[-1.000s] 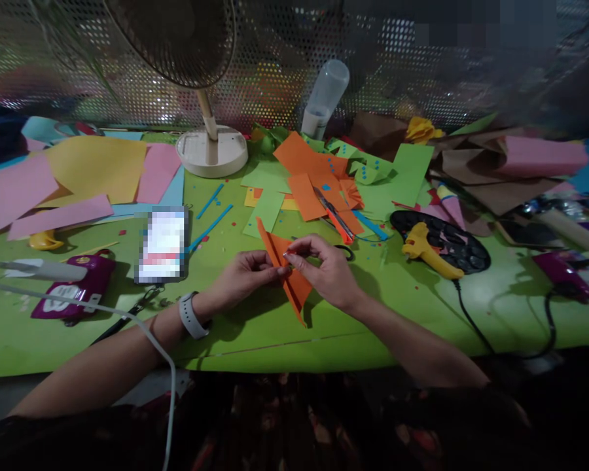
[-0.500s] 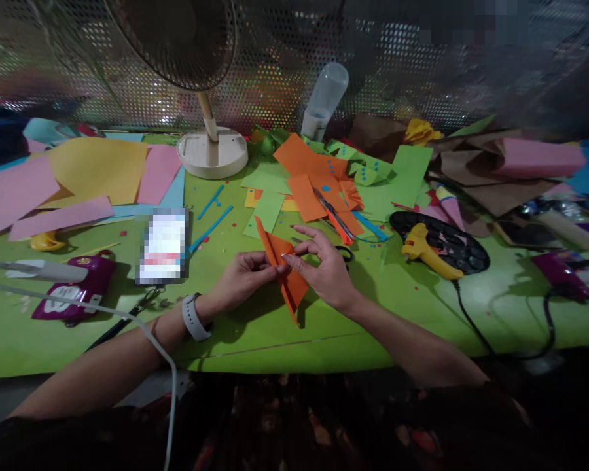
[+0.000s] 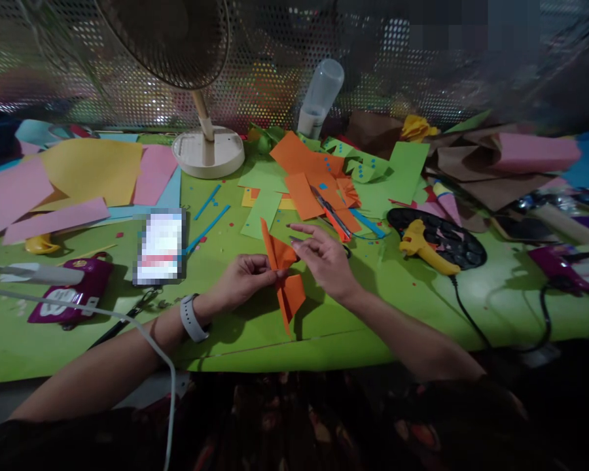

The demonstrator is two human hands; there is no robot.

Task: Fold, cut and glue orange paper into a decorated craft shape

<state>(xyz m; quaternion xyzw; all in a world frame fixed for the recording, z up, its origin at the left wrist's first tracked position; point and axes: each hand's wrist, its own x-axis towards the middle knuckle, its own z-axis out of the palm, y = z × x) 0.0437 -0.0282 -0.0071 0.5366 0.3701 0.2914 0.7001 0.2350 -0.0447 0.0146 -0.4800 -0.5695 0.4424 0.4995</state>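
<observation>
In the head view, the orange paper (image 3: 293,297) stands in front of the person, over the near middle of the green surface (image 3: 363,337). It is creased lengthwise and narrows at its middle, flaring above and below; whether its lower tip touches the surface is hard to tell. The left hand (image 3: 240,281) pinches that narrow waist between thumb and curled fingers. The right hand (image 3: 328,267) is loosely spread, gripping nothing visible, its fingertips right by the upper flap; contact is unclear.

To handle the folds well, I'd keep the left pinch firm and exactly on the waist, since a slack thumb would probably let the layers spring apart. The right fingertips should work outward from the pinch, with light pressure so the flaps do not crumple. Matching both ends matters too. The yellow glue gun (image 3: 429,248) lies well apart to the right, clear of both forearms.
</observation>
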